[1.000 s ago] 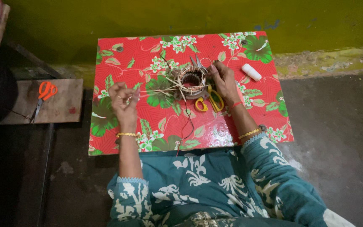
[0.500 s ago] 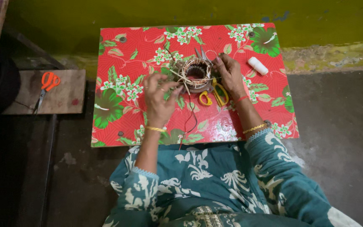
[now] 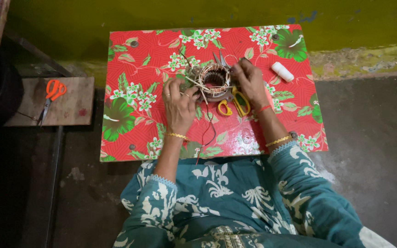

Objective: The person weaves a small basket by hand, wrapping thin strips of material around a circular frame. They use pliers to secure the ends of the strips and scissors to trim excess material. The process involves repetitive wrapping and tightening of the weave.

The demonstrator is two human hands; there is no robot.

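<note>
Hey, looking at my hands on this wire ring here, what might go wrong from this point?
Two risks, as far as I can tell. The yellow scissors lie right under the right hand, beside the wire ring, so a wrist could catch the blades. The dark wires trail off the ring toward the table edge near the left hand; snagging them may drag the ring.

The left hand (image 3: 179, 104) covers the near-left side of the wound coil ring (image 3: 216, 81), and the right hand (image 3: 251, 82) hides its right edge. Whether the fingertips pinch a thread is too small to tell. The yellow-handled scissors (image 3: 235, 102) show only their handles; the blades lie under the ring. A dark round object (image 3: 6, 92) at the left sits in shadow, unreadable. The person's lap is cut off by the bottom edge
</note>
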